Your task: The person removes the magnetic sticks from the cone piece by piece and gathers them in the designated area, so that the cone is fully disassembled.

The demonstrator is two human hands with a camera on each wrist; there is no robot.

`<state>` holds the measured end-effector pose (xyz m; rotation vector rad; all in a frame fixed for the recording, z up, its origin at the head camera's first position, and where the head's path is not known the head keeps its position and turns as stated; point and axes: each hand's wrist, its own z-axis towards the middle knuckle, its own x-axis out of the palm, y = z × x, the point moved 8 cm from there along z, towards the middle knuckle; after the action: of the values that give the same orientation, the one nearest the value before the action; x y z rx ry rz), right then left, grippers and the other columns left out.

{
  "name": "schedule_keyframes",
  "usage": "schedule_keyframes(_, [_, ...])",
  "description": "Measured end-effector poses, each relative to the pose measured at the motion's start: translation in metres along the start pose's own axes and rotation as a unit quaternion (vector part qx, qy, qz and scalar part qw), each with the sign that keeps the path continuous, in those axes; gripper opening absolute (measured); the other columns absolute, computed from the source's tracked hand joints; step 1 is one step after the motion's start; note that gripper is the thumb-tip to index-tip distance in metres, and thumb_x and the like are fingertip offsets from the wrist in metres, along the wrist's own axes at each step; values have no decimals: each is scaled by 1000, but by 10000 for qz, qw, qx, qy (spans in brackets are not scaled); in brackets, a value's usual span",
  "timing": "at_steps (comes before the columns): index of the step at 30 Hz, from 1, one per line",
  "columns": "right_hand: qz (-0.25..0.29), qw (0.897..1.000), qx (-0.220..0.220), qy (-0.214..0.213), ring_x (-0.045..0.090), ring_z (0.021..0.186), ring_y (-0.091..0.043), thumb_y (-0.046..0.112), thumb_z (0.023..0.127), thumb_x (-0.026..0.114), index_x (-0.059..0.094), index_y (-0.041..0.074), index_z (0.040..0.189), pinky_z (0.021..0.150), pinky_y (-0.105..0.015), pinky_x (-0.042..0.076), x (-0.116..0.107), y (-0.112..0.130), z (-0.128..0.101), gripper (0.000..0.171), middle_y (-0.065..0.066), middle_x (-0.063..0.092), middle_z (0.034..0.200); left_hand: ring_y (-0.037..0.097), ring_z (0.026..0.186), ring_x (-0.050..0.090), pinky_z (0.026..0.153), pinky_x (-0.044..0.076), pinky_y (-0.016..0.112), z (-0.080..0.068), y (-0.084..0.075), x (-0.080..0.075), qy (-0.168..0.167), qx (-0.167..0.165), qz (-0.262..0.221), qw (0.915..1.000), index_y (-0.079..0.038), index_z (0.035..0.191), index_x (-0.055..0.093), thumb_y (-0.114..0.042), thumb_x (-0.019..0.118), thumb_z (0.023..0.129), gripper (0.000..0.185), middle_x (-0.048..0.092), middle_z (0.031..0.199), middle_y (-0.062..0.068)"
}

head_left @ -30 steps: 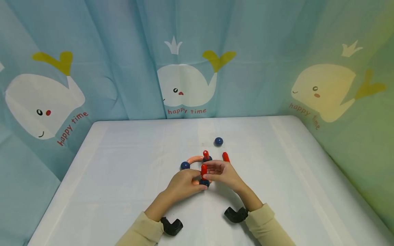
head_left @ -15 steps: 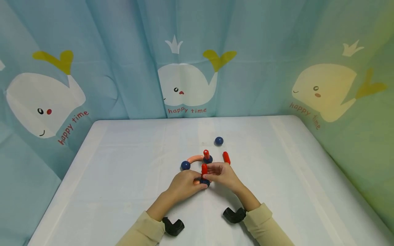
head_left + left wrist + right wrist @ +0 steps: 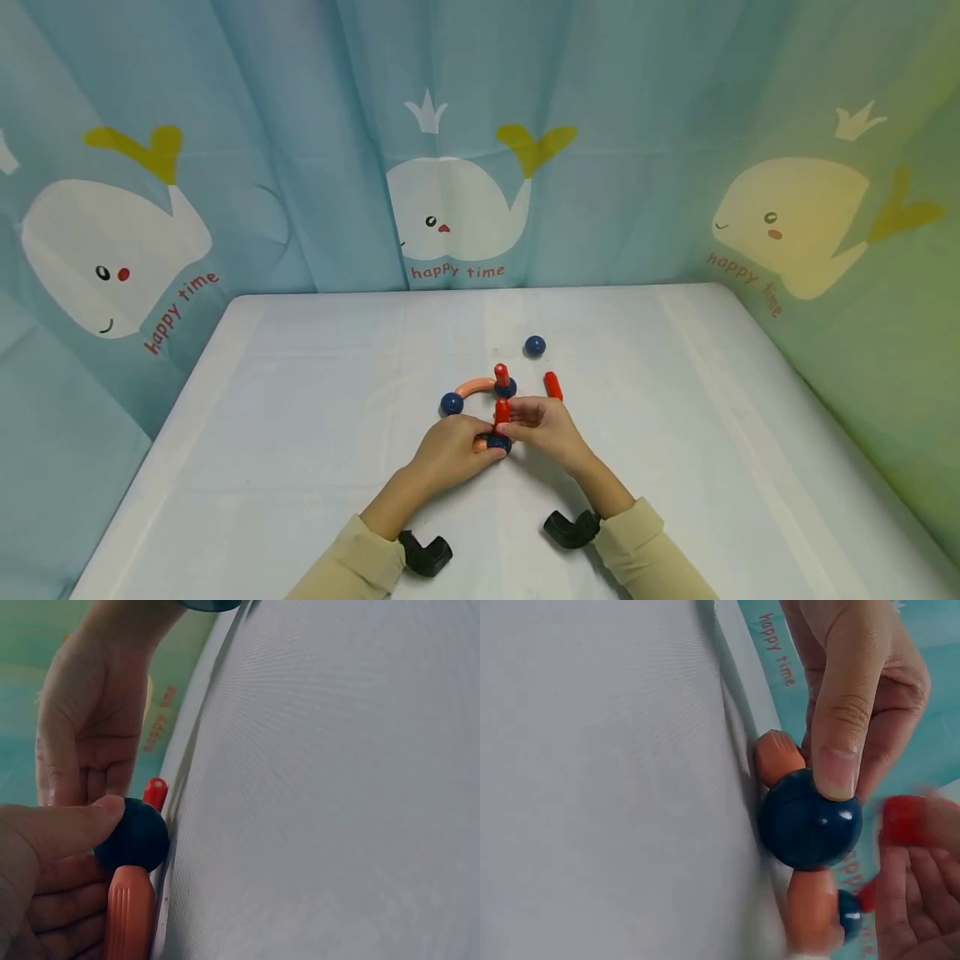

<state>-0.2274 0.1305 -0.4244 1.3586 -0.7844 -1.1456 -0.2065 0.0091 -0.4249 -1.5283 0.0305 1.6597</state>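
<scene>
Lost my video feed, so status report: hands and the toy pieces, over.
Left hand pinches dark blue ball on the table. Right hand holds red peg upright on that ball. Nothing blocking; loose red peg beside right hand.

– Where is there room on the tabletop (image 3: 300, 433)?

– The whole left side and the wide right side lie open, and so does the far strip below the curtain (image 3: 300, 167).

– What blocks the middle?

– A tight cluster: both hands meet over a dark blue ball (image 3: 497, 442) with a red peg (image 3: 501, 411) on it. Just beyond stand a second pegged ball (image 3: 505, 387), a pink arc (image 3: 475, 387) and another ball (image 3: 451, 403). A loose red peg (image 3: 552, 385) and a far ball (image 3: 534, 346) lie to the right.
</scene>
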Motion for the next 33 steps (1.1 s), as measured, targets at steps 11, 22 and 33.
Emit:
schedule_keyframes(11, [135,9962,-311,-804,64,82,-14,-2,79,69,59,-16,107,75,-25,50,-34,10,0,33,-23,65,94,5,77,58,68,47,26,-1,2,5,130,-85,44,9999,-13,96,73,-37,73,77,30,67,87,-8])
schedule_keyframes(22, [-192,9879,312,-1509,62,80,-10,6,80,71,58,-13,112,74,-21,50,-81,0,0,39,-19,65,95,9,89,61,75,47,26,-4,2,3,102,-243,84,9996,-11,100,72,-37,72,79,33,68,93,-4])
schedule_keyframes(33, [-755,9812,861,-1554,62,83,-10,13,82,70,57,-11,116,76,-19,48,-103,-19,1,44,-18,65,100,10,89,61,75,48,27,-2,2,2,63,-225,82,9997,-11,100,72,-37,72,79,33,68,93,-4])
